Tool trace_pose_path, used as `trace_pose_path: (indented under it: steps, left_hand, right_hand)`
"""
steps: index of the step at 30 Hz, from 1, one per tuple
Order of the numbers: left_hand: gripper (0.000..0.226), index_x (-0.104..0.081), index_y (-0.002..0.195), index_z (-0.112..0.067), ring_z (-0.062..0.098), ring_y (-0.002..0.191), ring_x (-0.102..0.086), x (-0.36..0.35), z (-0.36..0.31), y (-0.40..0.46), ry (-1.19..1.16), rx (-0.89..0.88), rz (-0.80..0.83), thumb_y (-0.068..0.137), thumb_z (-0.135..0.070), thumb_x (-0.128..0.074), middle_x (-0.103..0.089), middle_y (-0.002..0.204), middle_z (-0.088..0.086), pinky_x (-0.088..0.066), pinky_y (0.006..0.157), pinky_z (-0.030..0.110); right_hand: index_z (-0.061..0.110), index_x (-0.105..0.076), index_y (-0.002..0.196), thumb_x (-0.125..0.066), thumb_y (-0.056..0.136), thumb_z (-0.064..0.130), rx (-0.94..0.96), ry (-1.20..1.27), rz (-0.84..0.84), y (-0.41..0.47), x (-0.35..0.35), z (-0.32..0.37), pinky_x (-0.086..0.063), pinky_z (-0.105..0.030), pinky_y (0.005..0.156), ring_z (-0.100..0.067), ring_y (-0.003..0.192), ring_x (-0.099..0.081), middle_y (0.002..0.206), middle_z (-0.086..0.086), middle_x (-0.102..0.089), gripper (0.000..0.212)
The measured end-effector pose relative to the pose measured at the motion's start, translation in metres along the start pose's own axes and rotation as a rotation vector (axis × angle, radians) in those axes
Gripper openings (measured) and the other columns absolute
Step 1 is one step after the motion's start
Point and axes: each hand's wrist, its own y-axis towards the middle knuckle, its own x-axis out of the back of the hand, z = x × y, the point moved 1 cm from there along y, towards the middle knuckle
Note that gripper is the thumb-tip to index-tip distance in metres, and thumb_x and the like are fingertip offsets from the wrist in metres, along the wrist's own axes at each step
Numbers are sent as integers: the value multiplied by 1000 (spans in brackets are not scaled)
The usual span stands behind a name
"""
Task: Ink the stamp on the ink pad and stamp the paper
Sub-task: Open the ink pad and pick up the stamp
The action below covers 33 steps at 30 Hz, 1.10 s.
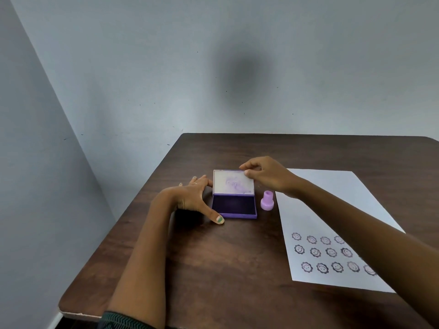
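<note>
I see a dark brown wooden table (228, 264) with a visible grain, its near-left corner rounded and its pale edge (78, 314) showing along the front, worn at the corner. It stands pushed into a corner of the room. The back wall (237, 55) is a plain pale grey-blue, flecked with small dark specks, and a soft round shadow (245, 77) lies on it above the table. The side wall (35, 174) on my left slopes away in the same colour, slightly darker.
</note>
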Motion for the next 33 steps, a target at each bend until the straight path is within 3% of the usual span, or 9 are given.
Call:
trace_pose_path:
  steps: [10, 17, 22, 30, 33]
  left_hand:
    - [116, 1, 149, -30, 23, 144, 18, 0, -5, -4, 78, 26, 5, 65, -51, -77, 10, 160, 1, 11, 114, 55]
    - [118, 4, 149, -25, 22, 144, 18, 0, -5, -6, 109, 33, 13, 65, -53, -75, 11, 159, 0, 10, 115, 53]
    - [118, 5, 149, -25, 22, 144, 18, -1, -7, -7, 101, 34, 8, 66, -53, -74, 12, 159, 0, 10, 115, 53]
    - [121, 2, 149, -31, 21, 145, 11, 1, -2, -5, -102, 31, -20, 61, -54, -78, 5, 160, 0, 0, 118, 50]
    - [123, -6, 149, -34, 20, 146, -6, 0, 2, 0, -262, 6, -61, 53, -63, -77, -7, 160, -1, -13, 117, 41]
  right_hand:
    - [8, -51, 126, -49, 93, 20, -47, 48, 67, -5, -4, -7, -42, -28, 90, -21, 117, -50, 131, -10, -54, 35]
    - [13, -62, 110, -52, 91, 23, 15, 13, -42, -20, 10, -11, -43, -16, 68, -9, 90, -56, 105, 2, -62, 24]
    - [18, -69, 95, -64, 82, 34, 65, -62, -50, -39, 15, -11, -40, -8, 56, -3, 73, -58, 88, 7, -67, 21]
    - [15, -68, 100, -73, 75, 26, 50, -154, -78, -51, 5, -23, -35, -10, 58, -1, 67, -52, 93, 3, -63, 28]
    - [13, -69, 98, -74, 75, 21, 37, -109, -133, -52, 6, -27, -39, -8, 59, -4, 70, -54, 93, 0, -66, 26]
